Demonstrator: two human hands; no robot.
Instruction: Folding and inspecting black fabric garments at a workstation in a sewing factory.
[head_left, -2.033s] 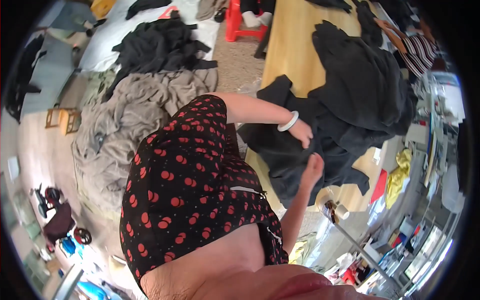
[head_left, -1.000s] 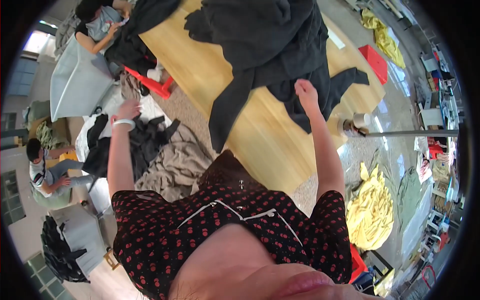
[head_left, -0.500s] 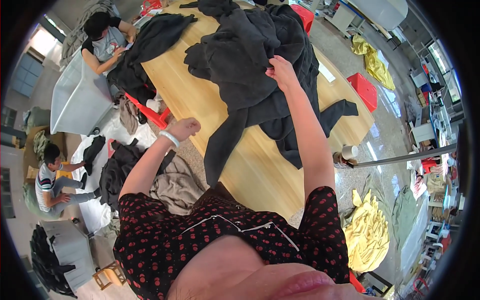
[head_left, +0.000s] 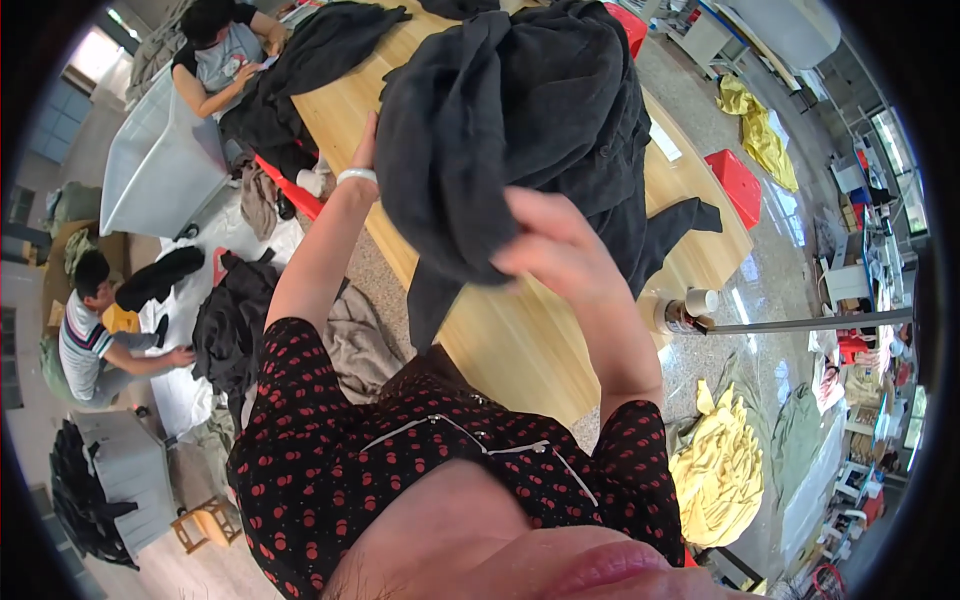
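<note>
A heap of dark charcoal cloth with a few small buttons, apparently a garment [head_left: 590, 110], lies on the wooden table [head_left: 510, 350] before me. A thick fold of it bulges up off the table at the near left. Beside that fold's left edge is my left hand [head_left: 367, 155], a white bangle on its wrist; one digit points up and the others are hidden behind the cloth. My right hand [head_left: 560, 245], smeared by motion, is at the fold's right edge, its fingertips against the cloth. A dark sleeve-like strip [head_left: 433, 305] hangs over the table's near left edge.
More dark clothes [head_left: 320, 50] lie at the table's far left, where a person [head_left: 225, 60] sits by a white bin [head_left: 160, 165]. Another person [head_left: 95, 330] crouches at left by dark cloth. Red stools [head_left: 733, 185], yellow cloth [head_left: 720, 465] and a metal pole [head_left: 810, 322] are at right.
My left hand has gone from beside the table up to the garment. My right hand has drawn back nearer me, and a fold of the cloth has risen. The crouching person has leaned forward.
</note>
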